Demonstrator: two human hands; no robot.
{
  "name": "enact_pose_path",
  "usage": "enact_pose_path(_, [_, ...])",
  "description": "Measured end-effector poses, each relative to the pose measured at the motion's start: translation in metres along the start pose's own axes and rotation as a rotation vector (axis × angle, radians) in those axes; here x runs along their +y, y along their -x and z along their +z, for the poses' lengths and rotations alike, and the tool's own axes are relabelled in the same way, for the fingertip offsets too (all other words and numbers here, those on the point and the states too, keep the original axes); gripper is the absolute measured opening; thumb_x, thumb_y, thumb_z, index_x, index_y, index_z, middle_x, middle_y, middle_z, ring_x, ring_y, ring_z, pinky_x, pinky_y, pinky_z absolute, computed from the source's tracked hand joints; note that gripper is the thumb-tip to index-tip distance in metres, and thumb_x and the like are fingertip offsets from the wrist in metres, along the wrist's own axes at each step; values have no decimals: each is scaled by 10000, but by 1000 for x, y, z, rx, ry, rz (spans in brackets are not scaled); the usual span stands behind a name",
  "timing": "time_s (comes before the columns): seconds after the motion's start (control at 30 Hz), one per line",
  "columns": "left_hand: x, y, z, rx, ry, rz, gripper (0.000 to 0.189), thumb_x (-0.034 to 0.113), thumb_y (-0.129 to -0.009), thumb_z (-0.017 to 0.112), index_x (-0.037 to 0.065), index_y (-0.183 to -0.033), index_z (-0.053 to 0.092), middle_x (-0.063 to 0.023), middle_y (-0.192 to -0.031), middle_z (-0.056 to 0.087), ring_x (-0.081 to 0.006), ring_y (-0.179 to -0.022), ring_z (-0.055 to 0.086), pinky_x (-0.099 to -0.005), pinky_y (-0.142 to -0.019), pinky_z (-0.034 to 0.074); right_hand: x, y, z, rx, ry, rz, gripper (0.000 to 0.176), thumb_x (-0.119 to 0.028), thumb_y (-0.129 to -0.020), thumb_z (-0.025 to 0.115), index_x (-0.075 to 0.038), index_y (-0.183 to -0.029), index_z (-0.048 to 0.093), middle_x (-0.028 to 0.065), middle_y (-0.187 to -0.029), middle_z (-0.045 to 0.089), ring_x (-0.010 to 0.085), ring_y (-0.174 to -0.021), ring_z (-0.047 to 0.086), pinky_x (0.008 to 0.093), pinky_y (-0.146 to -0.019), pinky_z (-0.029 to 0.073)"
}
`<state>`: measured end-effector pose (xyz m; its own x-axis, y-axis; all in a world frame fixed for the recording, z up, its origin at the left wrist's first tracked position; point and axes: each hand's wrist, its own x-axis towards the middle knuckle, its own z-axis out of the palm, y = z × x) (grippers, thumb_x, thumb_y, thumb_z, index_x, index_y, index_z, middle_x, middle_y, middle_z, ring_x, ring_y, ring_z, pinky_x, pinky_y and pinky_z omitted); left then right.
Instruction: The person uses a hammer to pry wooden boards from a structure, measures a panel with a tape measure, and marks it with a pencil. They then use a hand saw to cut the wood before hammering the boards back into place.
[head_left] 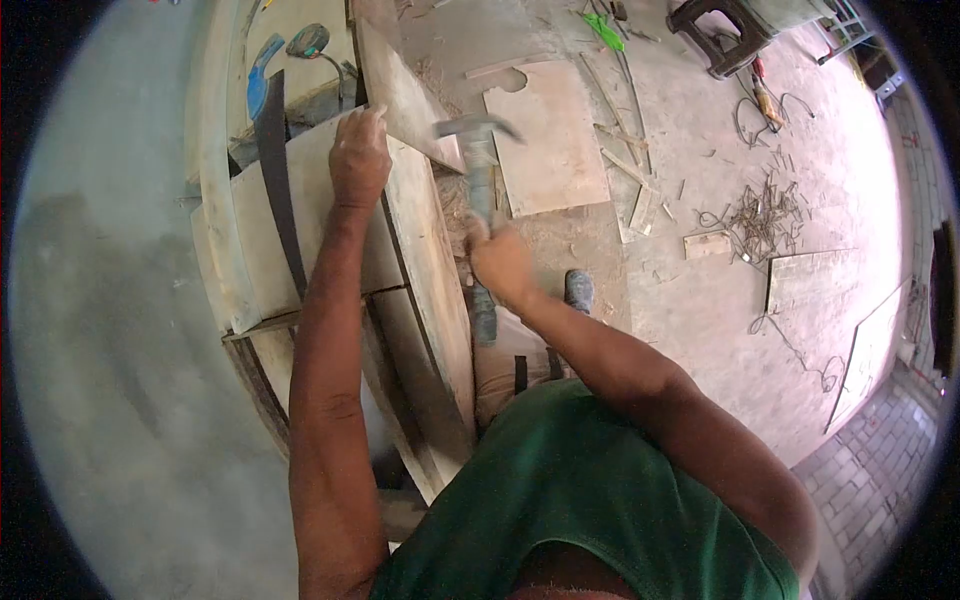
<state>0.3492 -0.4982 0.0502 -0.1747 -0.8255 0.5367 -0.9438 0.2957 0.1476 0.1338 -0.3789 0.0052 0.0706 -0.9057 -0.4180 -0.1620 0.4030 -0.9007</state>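
My right hand [500,262] grips the handle of a hammer [478,160], whose blurred metal head is raised beside a slanted plywood board [400,90]. My left hand [358,155] rests with closed fingers on the top edge of a curved wooden panel [320,220], right at the lower edge of that slanted board. Whether it pinches something small there is hidden. Below my hands a long curved plank [435,290] runs along the wooden frame.
A blue-handled tool [260,80] and a tape measure [308,42] lie on the frame at the back. A plywood sheet [548,140], wood strips and wires [765,215] litter the concrete floor. A dark stool [720,35] stands far right. My foot [578,290] is beside the frame.
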Motion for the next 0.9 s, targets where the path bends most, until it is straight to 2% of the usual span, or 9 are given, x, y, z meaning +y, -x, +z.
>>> enact_pose_path(0.03, [0,0,1,-2,-3,-16,201,20,-872,577,48,-1070,592,-150,-946,631,-353,-914,602,-438,-841,491,8,-9,2,-55,290,-107,350,-281,-965,549,32,-814,591,101,-630,584,162,-481,548,334,-395,407])
enact_pose_path(0.13, [5,0,-2,-31,-21,-51,204,59,-902,587,51,-1106,603,-143,-1034,642,-350,-983,603,-435,-872,487,4,-29,-7,-237,43,203,455,-358,-962,543,58,-798,628,167,-624,615,267,-528,617,395,-476,468])
enact_pose_path(0.27, [8,0,-6,-45,-6,-89,206,62,-899,591,51,-1104,607,-141,-1042,644,-349,-984,604,-434,-878,487,-6,-1,-15,-170,45,202,508,-392,-955,549,69,-760,639,202,-614,620,310,-565,651,415,-528,497])
enact_pose_path(0.4, [5,-1,-3,-39,-12,-53,201,72,-903,589,53,-1102,610,-139,-1044,646,-344,-985,603,-429,-886,484,48,-22,19,126,429,-199,465,-370,-950,580,29,-713,610,111,-548,562,230,-495,609,365,-446,456])
enact_pose_path(0.47, [5,-1,-1,-40,-2,-51,199,74,-905,586,56,-1101,612,-138,-1042,647,-340,-986,603,-427,-886,484,67,-50,4,-247,107,151,447,-366,-943,579,34,-747,624,135,-578,589,257,-529,625,385,-498,480])
enact_pose_path(0.5, [4,-1,-2,-53,-32,-43,197,75,-907,583,59,-1101,613,-135,-1041,648,-336,-988,603,-425,-884,483,-28,-18,-39,-336,-3,228,417,-330,-939,579,40,-751,616,132,-591,597,238,-517,611,380,-504,478])
enact_pose_path(0.6, [5,0,-3,-53,-95,-14,195,55,-890,581,58,-1083,606,-128,-979,638,-327,-944,604,-425,-851,493,-9,-8,-23,-95,98,161,388,-306,-931,588,36,-750,613,112,-615,602,210,-508,590,356,-484,463])
enact_pose_path(0.77, [14,-5,-14,-73,-146,-13,226,61,-878,592,43,-1103,601,-131,-976,647,-333,-925,609,-434,-827,504,72,-50,-1,-335,112,-47,306,-288,-946,565,3,-902,650,54,-631,578,155,-506,545,333,-482,449])
enact_pose_path(0.9, [60,22,-68,213,170,-545,288,149,-962,537,-17,-1195,576,-213,-1076,648,-351,-1019,622,-418,-861,501,53,-28,-69,-394,-41,-88,250,-264,-953,547,-47,-1041,637,-5,-616,488,100,-494,480,281,-466,428])
